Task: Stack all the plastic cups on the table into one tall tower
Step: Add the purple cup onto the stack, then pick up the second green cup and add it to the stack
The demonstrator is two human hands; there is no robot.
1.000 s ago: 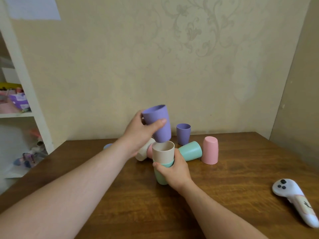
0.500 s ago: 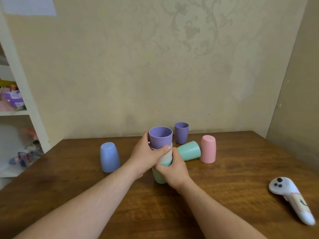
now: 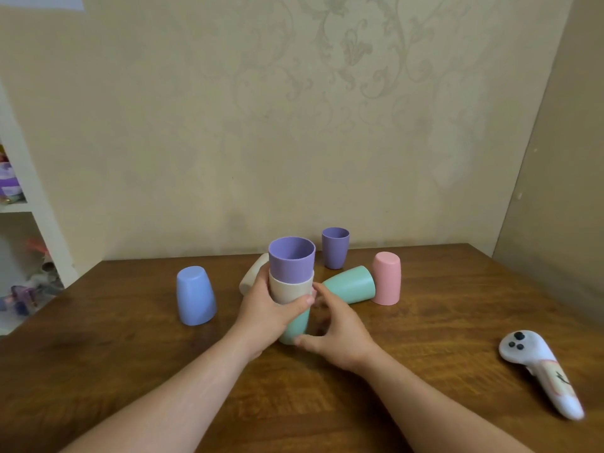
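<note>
A: How many cups?
B: Eight: three nested in the stack point(image 3: 291, 289), purple over beige over green, and five loose, the blue cup point(image 3: 195, 295), purple cup point(image 3: 335, 247), pink cup point(image 3: 386, 278), green cup point(image 3: 349, 284) and beige cup point(image 3: 253, 273).
A: Hands?
B: The left hand point(image 3: 268, 313) grips the stack; the right hand point(image 3: 336, 331) curls loosely beside its base.
A: Surroundings?
B: Wooden table point(image 3: 441, 305), patterned wall point(image 3: 294, 125), shelf point(image 3: 29, 207) at left, controller point(image 3: 542, 371) at right.

A dark brown wooden tabletop point(image 3: 425, 322) sits pushed into a corner, against a beige wall point(image 3: 228, 125) with a faint floral scroll pattern (clearest toward the upper right). At the left edge stands a white shelf unit point(image 3: 36, 204) holding blurred, colourful clutter.
</note>
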